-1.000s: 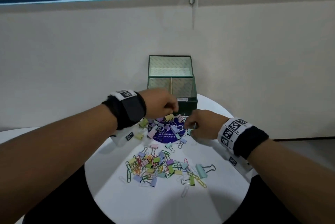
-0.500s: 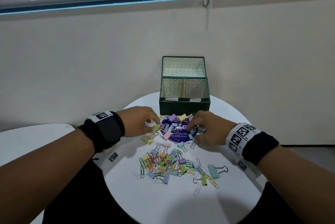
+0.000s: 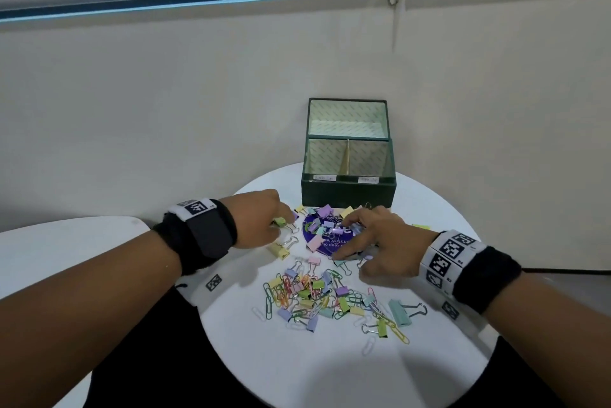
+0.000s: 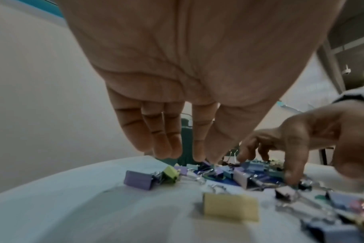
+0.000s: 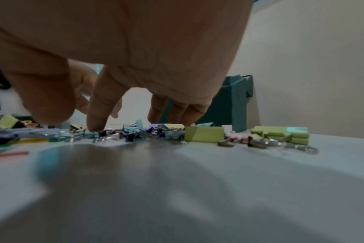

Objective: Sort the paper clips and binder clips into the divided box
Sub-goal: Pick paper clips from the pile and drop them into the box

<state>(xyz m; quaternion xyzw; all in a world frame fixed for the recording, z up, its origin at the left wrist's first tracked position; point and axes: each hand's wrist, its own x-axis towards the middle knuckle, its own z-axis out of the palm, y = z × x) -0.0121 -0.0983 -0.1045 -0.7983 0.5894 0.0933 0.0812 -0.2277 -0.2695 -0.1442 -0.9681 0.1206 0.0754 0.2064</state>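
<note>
Dark green divided box [image 3: 347, 191], centre frame: both visible compartments look empty, so nothing's sorted yet. Your pastel binder clips [image 3: 325, 226] and coloured wire paper clips [image 3: 284, 292] sit below it. Left hand [image 3: 261, 217] and right hand [image 3: 380, 242]: fingers apart, holding nothing.

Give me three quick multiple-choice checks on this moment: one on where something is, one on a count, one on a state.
1. Where is the green box?
A. behind the clip piles
B. nearest the person
C. off the table

2. How many front compartments does the box show?
A. one
B. two
C. four

3. What is the box lid's state?
A. shut
B. removed
C. open, standing up

Answers: 1 A, it stands beyond the binder clips. 2 B, one divider splits the front. 3 C, the lid rises behind the compartments.
</note>
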